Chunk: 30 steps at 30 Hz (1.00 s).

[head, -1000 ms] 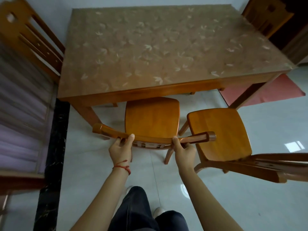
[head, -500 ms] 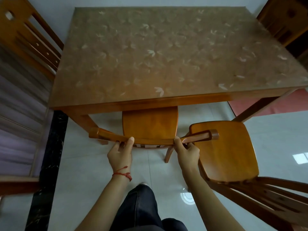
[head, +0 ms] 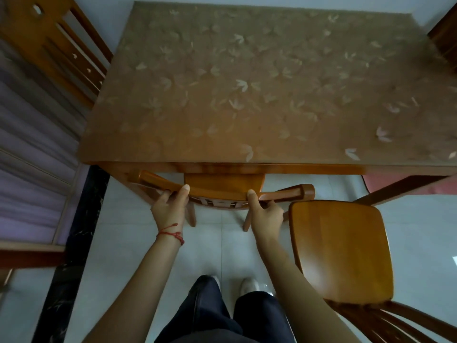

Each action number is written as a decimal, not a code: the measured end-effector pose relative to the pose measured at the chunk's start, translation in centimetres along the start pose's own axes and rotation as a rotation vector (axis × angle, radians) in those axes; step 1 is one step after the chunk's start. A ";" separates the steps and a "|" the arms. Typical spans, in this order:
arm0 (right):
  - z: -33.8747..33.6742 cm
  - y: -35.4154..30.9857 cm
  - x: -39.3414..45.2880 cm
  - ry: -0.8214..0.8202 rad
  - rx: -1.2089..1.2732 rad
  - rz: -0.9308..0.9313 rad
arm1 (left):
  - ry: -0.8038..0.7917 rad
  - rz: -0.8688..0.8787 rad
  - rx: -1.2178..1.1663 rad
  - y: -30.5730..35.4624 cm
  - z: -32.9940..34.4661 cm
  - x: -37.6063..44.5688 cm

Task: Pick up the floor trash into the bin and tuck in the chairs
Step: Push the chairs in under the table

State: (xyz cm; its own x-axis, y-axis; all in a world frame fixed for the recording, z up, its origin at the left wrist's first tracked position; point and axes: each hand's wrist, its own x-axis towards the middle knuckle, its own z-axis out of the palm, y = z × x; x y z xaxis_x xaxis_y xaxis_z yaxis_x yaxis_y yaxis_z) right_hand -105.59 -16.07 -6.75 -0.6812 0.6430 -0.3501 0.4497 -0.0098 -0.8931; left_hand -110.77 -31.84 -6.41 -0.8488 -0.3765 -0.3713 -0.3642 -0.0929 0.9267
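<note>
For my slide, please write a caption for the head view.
Both hands, left hand and right hand, grip a chair's top rail, its seat mostly under the table.

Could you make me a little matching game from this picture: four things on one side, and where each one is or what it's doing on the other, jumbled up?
Things
1. left hand
2. held chair
3. second chair
4. red string

Places or states
A. stands out on the floor, seat fully showing
B. tied round the left wrist
C. grips the curved top rail
D. seat mostly under the table

Pairs: 1-C, 2-D, 3-A, 4-B
</note>
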 end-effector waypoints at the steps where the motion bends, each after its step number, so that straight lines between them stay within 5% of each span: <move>1: 0.2 -0.4 0.7 -0.002 -0.003 0.002 | 0.005 0.011 -0.005 0.4 0.6 0.2; 22: 0.5 -3.1 6.8 -0.045 -0.124 -0.024 | 0.062 -0.005 -0.056 0.8 4.9 3.0; 30: 0.0 -3.4 6.2 -0.115 -0.198 -0.017 | -0.085 0.070 0.291 1.8 3.2 3.3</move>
State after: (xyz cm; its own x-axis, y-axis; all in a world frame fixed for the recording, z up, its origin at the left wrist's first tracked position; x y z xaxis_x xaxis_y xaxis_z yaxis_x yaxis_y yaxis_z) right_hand -111.34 -12.07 -5.89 -0.7457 0.5504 -0.3754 0.5346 0.1581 -0.8302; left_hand -115.43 -30.25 -6.13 -0.9004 -0.2928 -0.3219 -0.3875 0.2029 0.8993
